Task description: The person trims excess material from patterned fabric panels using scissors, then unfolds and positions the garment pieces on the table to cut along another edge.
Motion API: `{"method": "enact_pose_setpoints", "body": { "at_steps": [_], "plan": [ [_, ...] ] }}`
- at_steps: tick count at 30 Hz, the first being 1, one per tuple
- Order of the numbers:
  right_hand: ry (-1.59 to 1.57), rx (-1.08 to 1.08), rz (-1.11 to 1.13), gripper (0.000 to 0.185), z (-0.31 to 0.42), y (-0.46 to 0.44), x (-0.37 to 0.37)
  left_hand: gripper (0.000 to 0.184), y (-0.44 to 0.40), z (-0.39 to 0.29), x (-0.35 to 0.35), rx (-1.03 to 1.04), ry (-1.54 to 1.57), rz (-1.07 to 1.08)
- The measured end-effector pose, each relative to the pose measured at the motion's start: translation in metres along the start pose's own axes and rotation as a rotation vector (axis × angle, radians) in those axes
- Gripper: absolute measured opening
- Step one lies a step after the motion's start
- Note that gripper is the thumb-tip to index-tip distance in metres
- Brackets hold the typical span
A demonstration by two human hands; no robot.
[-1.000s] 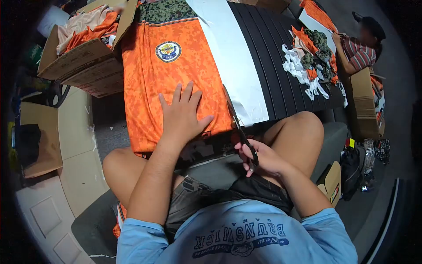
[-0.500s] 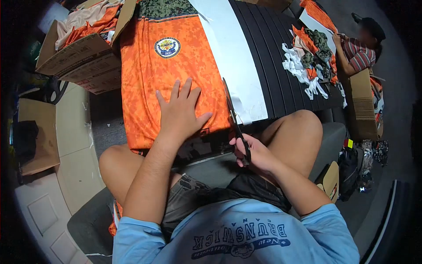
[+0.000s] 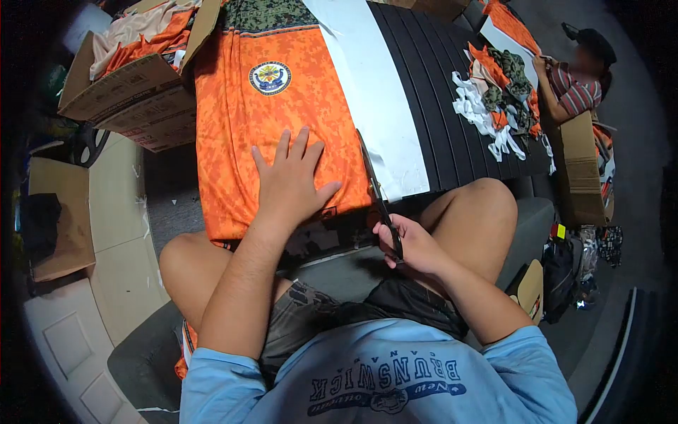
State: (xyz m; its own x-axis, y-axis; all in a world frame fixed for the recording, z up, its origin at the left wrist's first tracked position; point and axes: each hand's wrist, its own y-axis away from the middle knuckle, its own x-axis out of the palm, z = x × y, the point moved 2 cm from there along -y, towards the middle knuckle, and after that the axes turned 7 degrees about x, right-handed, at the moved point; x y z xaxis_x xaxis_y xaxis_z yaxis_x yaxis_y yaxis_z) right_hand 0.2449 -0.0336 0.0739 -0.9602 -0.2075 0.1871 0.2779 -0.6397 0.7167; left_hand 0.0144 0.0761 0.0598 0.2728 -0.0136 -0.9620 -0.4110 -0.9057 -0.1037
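Note:
An orange patterned cloth (image 3: 296,92) with a camouflage band and a round emblem (image 3: 270,78) lies over the near end of the table. My left hand (image 3: 291,177) rests flat on it below the emblem, fingers spread. My right hand (image 3: 409,244) grips the handles of long black scissors (image 3: 381,205) just off the table's near edge. Their blades point away from me along the cloth's right edge, beside a white sheet (image 3: 385,99). Whether the blades are fully closed is hard to tell.
Fabric scraps (image 3: 505,99) lie on the black ribbed surface (image 3: 441,106) at the right. Cardboard boxes stand at the left (image 3: 134,92) and the right (image 3: 585,166). Another person (image 3: 579,78) is at the far right. My knees flank the table's near edge.
My right hand and the scissors shifted left and slightly up, then moved little. My left hand stayed spread on the cloth. The view shifted slightly.

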Motion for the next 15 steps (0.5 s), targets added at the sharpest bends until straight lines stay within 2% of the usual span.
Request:
{"method": "enact_pose_setpoints", "body": {
  "at_steps": [15],
  "plan": [
    [0.108, 0.011, -0.024, 0.034, 0.010, -0.008, -0.004, 0.073, -0.001, 0.000, -0.002, 0.000, 0.020, -0.001]
  ]
}}
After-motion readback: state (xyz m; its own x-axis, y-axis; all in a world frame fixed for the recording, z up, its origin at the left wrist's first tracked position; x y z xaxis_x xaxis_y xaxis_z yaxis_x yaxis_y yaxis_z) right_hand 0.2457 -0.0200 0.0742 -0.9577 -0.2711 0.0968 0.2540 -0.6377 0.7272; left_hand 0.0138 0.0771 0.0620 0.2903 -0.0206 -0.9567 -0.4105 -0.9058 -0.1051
